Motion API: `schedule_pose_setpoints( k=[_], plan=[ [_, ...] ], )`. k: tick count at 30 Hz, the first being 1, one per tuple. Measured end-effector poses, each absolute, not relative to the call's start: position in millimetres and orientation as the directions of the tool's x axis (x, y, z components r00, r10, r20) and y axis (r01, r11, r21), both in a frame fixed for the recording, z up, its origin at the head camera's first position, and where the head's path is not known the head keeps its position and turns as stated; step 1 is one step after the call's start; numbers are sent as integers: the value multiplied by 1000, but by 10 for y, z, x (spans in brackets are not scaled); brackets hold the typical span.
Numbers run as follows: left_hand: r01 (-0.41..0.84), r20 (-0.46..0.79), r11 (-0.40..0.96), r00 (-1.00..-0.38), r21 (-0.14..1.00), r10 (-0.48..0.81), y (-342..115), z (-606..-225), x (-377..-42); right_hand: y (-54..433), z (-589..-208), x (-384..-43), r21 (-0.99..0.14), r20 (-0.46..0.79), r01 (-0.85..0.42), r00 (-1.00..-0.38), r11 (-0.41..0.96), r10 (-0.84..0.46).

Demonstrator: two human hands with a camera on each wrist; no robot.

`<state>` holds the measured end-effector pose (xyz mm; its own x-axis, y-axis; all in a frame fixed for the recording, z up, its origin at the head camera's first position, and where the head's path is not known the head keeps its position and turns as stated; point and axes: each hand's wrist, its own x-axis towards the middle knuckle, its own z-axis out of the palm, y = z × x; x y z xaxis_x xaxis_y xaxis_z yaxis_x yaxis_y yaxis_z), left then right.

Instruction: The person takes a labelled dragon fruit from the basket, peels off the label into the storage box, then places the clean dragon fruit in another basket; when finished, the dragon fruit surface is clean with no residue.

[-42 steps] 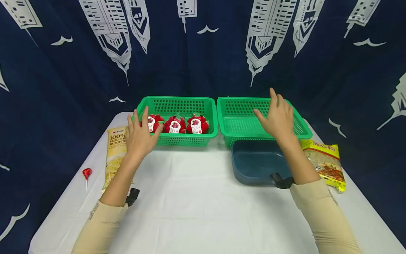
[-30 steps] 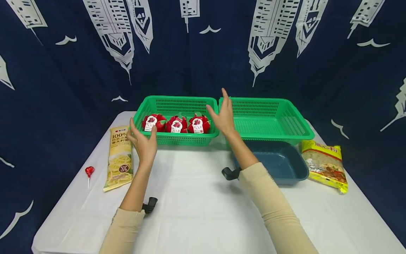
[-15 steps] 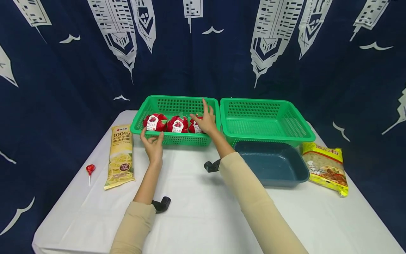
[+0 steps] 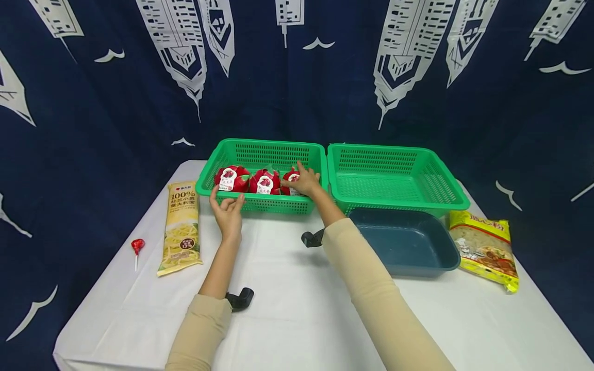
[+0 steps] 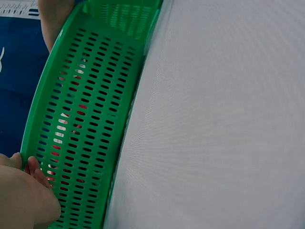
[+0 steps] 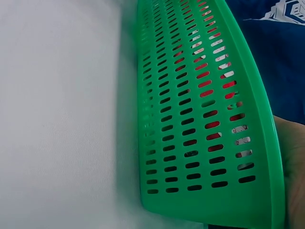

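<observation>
Three red dragon fruits with white labels lie in a row inside the left green basket (image 4: 278, 204). My right hand (image 4: 308, 184) reaches over the front rim, its thumb and fingers around the rightmost dragon fruit (image 4: 292, 176), which it partly covers. The left dragon fruit (image 4: 237, 178) and the middle dragon fruit (image 4: 265, 181) are untouched. My left hand (image 4: 228, 216) holds the basket's front rim near its left end; the left wrist view shows fingers on both sides of the rim. In the right wrist view, the basket wall hides most of my right hand (image 6: 291, 162).
Beside it on the right stands a second green basket (image 4: 394, 203), with a dark blue tub (image 4: 408, 270) in front. A yellow noodle bag (image 4: 484, 247) lies at the right. On the left are a pasta packet (image 4: 182, 226) and a red lollipop (image 4: 137, 246) on the white table (image 4: 287, 319).
My right hand has swept left from over the right basket and come down onto the rightmost dragon fruit. My left hand has lowered to the left basket's front rim.
</observation>
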<state>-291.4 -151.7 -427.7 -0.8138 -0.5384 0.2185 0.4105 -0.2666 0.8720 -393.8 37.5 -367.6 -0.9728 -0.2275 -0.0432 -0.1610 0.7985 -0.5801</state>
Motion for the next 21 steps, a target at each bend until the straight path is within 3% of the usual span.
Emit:
schedule_pose_setpoints(
  k=[8, 21],
  plan=[
    [425, 232, -255, -803, 868, -548, -1502, -4301, -2904, 380, -3698, -3960, -519, -42, -188, -969, 834, -244],
    [421, 228, -277, -817, 864, -530, -1522, -4289, -2910, 386, -3689, -3978, -560, 37, -207, -974, 802, -225]
  ],
)
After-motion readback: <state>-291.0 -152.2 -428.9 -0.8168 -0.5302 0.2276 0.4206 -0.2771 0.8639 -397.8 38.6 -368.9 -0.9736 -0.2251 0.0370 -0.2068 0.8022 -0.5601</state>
